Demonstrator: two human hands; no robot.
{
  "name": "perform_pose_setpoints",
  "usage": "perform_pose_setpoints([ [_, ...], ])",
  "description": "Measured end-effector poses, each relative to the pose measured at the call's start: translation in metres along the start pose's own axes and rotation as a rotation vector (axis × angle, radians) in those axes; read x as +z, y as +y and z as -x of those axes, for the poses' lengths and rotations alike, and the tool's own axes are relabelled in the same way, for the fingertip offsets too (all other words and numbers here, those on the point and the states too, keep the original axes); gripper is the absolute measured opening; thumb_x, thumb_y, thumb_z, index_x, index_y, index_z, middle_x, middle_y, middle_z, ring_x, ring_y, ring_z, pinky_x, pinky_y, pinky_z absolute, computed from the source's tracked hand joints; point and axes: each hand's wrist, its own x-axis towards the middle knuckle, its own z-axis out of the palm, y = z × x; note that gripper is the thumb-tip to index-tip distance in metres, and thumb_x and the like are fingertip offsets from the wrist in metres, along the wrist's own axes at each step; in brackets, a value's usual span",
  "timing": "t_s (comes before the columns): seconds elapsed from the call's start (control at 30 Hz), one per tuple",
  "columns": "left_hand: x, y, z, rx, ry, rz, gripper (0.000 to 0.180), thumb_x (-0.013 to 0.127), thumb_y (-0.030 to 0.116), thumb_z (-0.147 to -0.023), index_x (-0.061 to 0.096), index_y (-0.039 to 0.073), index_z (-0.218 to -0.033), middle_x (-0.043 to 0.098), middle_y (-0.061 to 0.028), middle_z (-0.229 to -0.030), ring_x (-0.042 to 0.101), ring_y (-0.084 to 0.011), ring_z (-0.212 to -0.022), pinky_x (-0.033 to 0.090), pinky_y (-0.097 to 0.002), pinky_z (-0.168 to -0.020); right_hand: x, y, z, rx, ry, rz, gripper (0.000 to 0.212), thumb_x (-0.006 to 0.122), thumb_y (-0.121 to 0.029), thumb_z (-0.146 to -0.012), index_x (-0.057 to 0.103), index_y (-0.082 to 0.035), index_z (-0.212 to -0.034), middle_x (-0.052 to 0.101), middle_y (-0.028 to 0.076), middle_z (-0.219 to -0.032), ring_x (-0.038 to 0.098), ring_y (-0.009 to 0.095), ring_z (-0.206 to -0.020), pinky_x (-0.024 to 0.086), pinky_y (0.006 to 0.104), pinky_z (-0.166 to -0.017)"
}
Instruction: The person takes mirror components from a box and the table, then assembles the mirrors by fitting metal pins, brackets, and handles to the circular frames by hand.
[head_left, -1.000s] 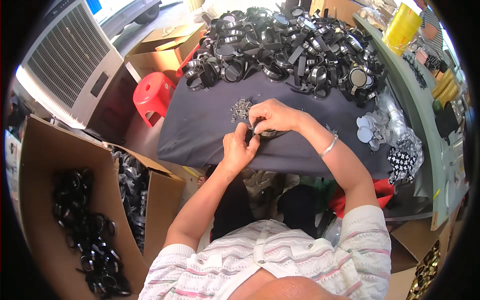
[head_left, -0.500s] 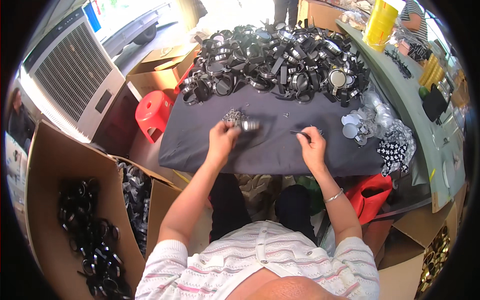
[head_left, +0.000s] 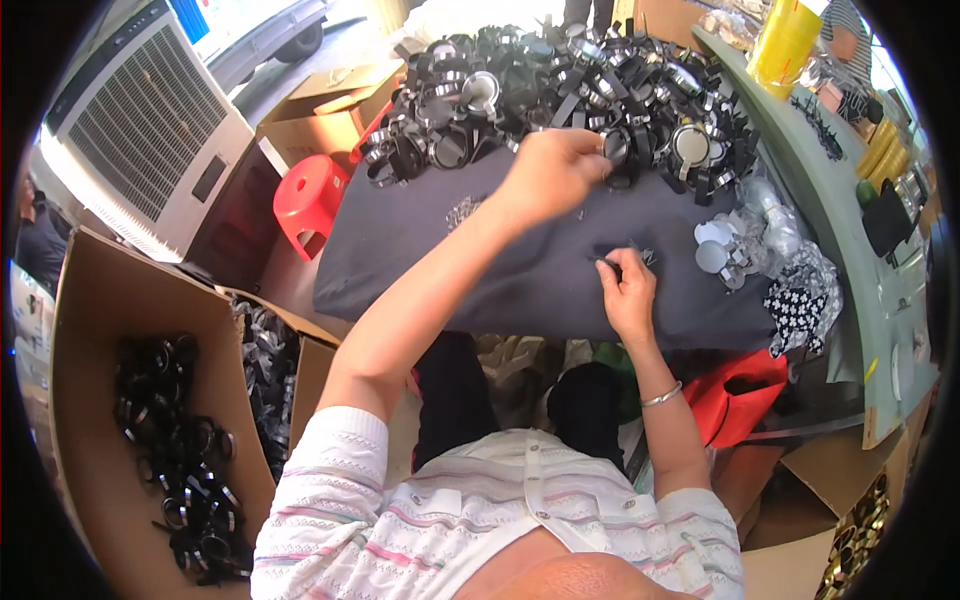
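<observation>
The left hand (head_left: 560,172), fingers curled, was at a watch (head_left: 618,150) on the near edge of the pile (head_left: 565,80), its hold impossible to tell; the right hand (head_left: 630,290), in front of the pile, pinched a dark tool (head_left: 607,262).

Cloth-covered table (head_left: 400,265) bears heaped wristwatches (head_left: 570,85) along its far side, metal pieces (head_left: 462,213) before them at left, discs (head_left: 713,250) at right; stool (head_left: 308,198) stands left, between table and air cooler (head_left: 145,130); carton (head_left: 105,285), nearer left, contains black-strapped pieces (head_left: 190,450).
</observation>
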Motion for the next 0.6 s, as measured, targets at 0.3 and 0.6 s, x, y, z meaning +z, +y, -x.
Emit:
perform_pose_setpoints([
  [0.3, -0.04, 0.204, 0.133, 0.502, -0.323, 0.011, 0.021, 0.059, 0.01, -0.075, 0.065, 0.009, -0.095, 0.061, -0.0094, -0.076, 0.057, -0.0164, -0.06, 0.046, -0.0277, -0.058, -0.009, -0.001, -0.012, 0.01, 0.026, 0.053, 0.013, 0.064, -0.006, -0.076, 0.053, -0.002, -0.08, 0.057, 0.013, -0.072, 0.058, 0.032, -0.065, 0.045, 0.0376, -0.058],
  [0.6, -0.076, 0.218, 0.164, 0.61, 0.149, 0.119, 0.01, 0.056, 0.01, -0.079, 0.06, 0.003, -0.084, 0.062, -0.015, -0.089, 0.06, -0.0225, -0.071, 0.046, -0.0357, -0.071, -0.002, -0.003, 0.0, 0.01, -0.016, 0.038, 0.013, 0.065, -0.006, -0.075, 0.053, -0.002, -0.08, 0.058, 0.012, -0.073, 0.058, 0.031, -0.065, 0.046, 0.0355, -0.058],
])
